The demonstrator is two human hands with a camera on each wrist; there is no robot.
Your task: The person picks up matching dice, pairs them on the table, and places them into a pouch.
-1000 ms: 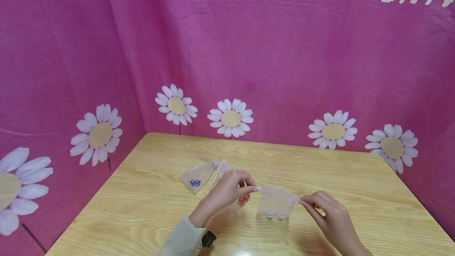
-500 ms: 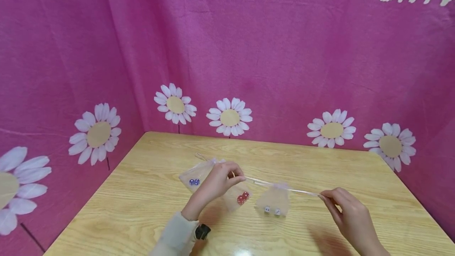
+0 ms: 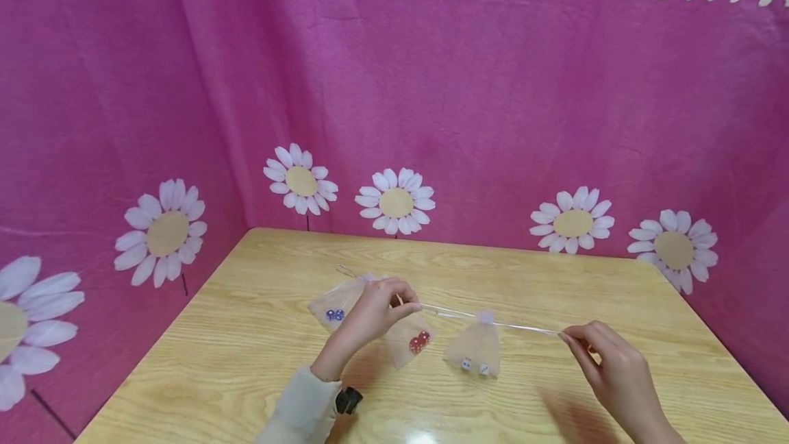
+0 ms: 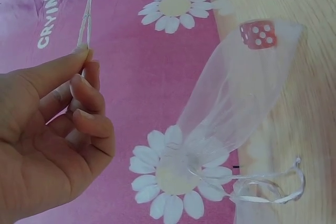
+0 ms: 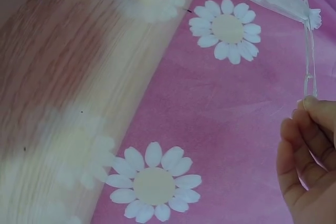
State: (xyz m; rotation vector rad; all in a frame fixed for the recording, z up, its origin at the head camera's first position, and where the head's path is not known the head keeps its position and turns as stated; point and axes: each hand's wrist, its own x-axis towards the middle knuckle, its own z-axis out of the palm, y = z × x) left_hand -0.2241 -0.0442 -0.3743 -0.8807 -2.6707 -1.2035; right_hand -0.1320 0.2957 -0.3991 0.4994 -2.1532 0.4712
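A sheer white drawstring bag [image 3: 476, 344] hangs between my hands, its neck gathered tight and two white dice [image 3: 475, 366] showing at its bottom. My left hand [image 3: 379, 310] pinches one end of its drawstring [image 3: 456, 312] between thumb and forefinger. Off to the right, my right hand [image 3: 616, 368] pinches the opposite end, and the cord runs taut between them. Under and beside my left hand lies a second sheer bag [image 4: 247, 87] with red dice [image 3: 419, 342] in it, partly hidden by that hand. In the right wrist view the gathered neck [image 5: 313, 19] shows above the fingertips.
Left of my left hand, a third sheer bag [image 3: 320, 303] with blue dice [image 3: 335, 314] lies on the wooden table [image 3: 555, 293]. A pink cloth [image 3: 481, 122] printed with daisies stands behind and to the left of the table. A dark band [image 3: 348, 401] is at my left wrist.
My hands have moved apart, the left one leftward and the right one rightward. The drawstring has been drawn out on both sides, and the bag's wide mouth has closed into a bunched neck.
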